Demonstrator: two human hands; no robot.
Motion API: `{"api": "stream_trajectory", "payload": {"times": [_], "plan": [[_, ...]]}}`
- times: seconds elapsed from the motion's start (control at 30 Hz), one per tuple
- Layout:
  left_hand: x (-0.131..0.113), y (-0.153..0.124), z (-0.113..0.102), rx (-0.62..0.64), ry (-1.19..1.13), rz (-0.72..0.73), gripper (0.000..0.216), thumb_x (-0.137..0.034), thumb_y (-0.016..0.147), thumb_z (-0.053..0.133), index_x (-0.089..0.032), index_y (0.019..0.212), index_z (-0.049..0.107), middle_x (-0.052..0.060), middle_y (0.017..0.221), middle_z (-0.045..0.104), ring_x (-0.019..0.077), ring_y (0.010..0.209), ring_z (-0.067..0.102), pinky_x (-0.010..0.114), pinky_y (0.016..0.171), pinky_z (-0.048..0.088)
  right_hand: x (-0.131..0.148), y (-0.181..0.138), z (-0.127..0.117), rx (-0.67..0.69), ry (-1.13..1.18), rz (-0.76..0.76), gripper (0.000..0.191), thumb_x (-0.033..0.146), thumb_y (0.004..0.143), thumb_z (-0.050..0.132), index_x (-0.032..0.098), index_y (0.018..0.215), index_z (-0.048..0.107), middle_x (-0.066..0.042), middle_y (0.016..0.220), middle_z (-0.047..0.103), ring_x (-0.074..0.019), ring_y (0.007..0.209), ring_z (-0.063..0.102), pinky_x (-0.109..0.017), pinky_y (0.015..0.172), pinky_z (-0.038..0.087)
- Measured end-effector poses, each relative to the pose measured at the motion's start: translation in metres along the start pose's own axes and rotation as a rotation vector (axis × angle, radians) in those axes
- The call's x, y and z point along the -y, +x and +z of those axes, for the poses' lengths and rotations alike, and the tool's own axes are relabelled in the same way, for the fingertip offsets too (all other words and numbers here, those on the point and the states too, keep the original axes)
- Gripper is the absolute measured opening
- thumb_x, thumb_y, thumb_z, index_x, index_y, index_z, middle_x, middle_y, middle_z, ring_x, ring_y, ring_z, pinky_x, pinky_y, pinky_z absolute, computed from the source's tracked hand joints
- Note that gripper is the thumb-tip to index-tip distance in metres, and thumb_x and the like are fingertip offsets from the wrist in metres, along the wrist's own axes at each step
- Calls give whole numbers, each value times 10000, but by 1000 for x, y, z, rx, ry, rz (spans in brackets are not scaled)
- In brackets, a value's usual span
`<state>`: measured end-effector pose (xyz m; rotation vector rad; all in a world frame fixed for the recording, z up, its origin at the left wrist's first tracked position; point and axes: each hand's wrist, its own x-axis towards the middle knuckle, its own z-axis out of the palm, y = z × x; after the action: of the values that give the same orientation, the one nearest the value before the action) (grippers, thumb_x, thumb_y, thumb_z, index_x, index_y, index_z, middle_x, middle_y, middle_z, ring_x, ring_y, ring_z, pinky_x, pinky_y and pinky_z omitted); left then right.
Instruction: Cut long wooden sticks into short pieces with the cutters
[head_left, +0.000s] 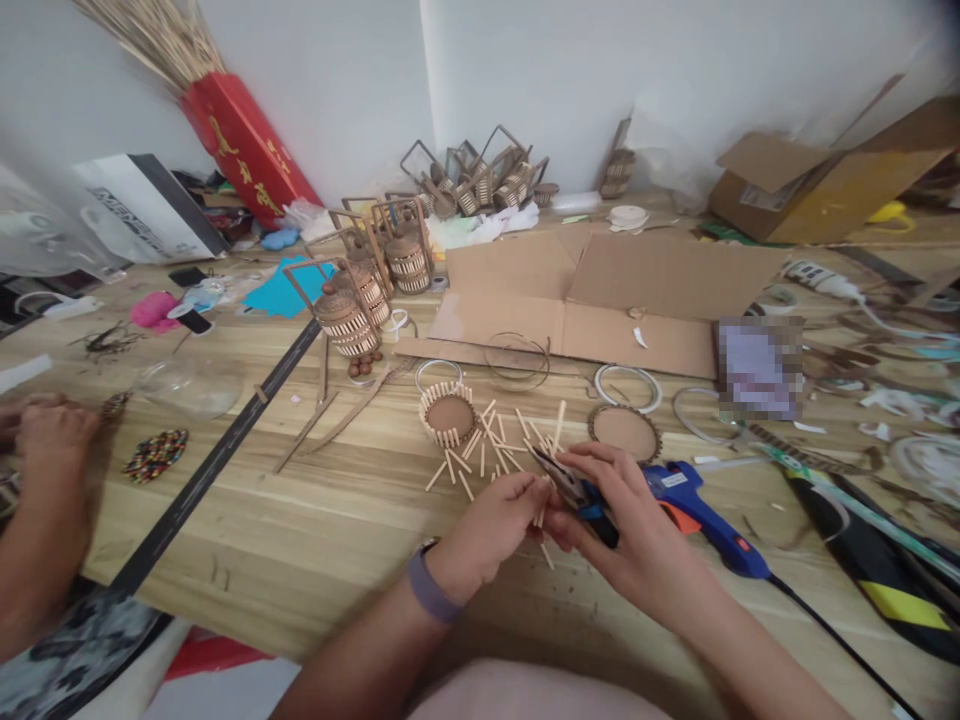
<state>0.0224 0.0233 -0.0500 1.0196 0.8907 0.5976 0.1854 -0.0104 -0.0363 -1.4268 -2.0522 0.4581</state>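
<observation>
Left hand (pixel 504 530) and right hand (pixel 619 500) meet above the near part of a wooden desk (pixel 300 560), the left closed at the fingertips on a thin stick (pixel 540 517) largely hidden by the fingers, the right curled around pliers (pixel 574 487) with black and blue handles. The tool's metal nose points up and to the left, close to the left fingertips; whether it touches the stick cannot be told. Just beyond the hands, loose pale sticks (pixel 560 420) lie scattered across the wood, some crossing one another. Next to them stands a small round basket base (pixel 442 437), its brown floor ringed by short upright sticks, while a flat round disc (pixel 625 432) with a notched dark edge lies just past the right hand. A blue glue gun (pixel 682 490) rests to the right, its black cord trailing toward the lower corner. Behind, white rings (pixel 628 388) lie before an opened sheet of cardboard (pixel 645 285), and lidded miniature baskets (pixel 349 328) with tall handles stand in a row to the left, small brown balls (pixel 365 366) at the foot of the nearest. At far left, a co-worker's hand (pixel 56 435) appears near a heap of multicoloured beads (pixel 156 456).
</observation>
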Motion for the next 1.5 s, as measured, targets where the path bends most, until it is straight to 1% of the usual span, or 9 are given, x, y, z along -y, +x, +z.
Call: {"api": "stream_trajectory", "payload": {"times": [0.1,0.23,0.43,0.53,0.6,0.73,0.83,1.17,1.5], "plan": [[0,1,4,-78,-60,-15,530,-675,724,602,-151,804,588,20,697,615,181,700,593,291,654,421,4,-4,9,4,-62,7,450,268,857,607,249,1271,432,-134,1194,472,-300,1157,582,-467,909,538],[1,0,8,-80,-143,52,479,-607,722,647,-141,822,597,32,756,638,193,778,592,306,722,441,3,-5,17,-52,-108,-15,472,232,834,601,234,1280,445,-133,1166,478,-305,1120,599,-455,887,546],[1,-2,7,-111,-76,71,466,-609,751,624,-149,809,587,20,723,637,172,694,592,288,670,434,5,-6,13,-44,-4,36,386,262,831,613,214,1197,499,-123,1128,527,-283,1106,588,-429,887,537],[-3,-6,5,-71,-39,51,514,-672,764,569,-161,813,559,3,629,613,164,628,591,277,631,420,9,-11,-4,44,122,179,189,332,836,588,231,993,560,-66,965,612,-240,906,636,-381,785,551],[-6,-8,3,-35,-8,49,493,-663,792,541,-171,812,533,-8,568,600,158,600,592,267,623,406,9,-16,-20,149,210,323,153,386,843,558,239,879,584,-29,825,646,-219,774,644,-339,699,547],[-9,-12,2,18,47,44,416,-586,856,495,-172,819,518,13,592,648,138,565,589,252,595,370,6,-28,-47,239,421,617,145,399,765,633,267,819,659,-15,803,730,-236,809,686,-305,696,552],[-11,-15,3,65,83,35,391,-550,866,484,-165,825,533,18,595,650,132,561,587,249,586,354,5,-31,-56,309,486,750,119,359,719,662,286,800,708,-13,820,763,-249,835,699,-310,703,557],[-19,-19,9,236,132,-59,431,-595,813,493,-168,783,544,16,597,609,143,559,580,278,629,408,7,-11,-43,552,608,629,200,326,748,583,283,877,731,-8,886,737,-219,843,669,-292,720,539],[-12,-19,8,253,136,-90,370,-532,825,494,-167,786,540,14,585,599,144,559,577,274,615,438,14,-1,-45,604,627,569,187,339,765,571,258,842,721,-17,878,730,-215,840,659,-305,750,524]]}}
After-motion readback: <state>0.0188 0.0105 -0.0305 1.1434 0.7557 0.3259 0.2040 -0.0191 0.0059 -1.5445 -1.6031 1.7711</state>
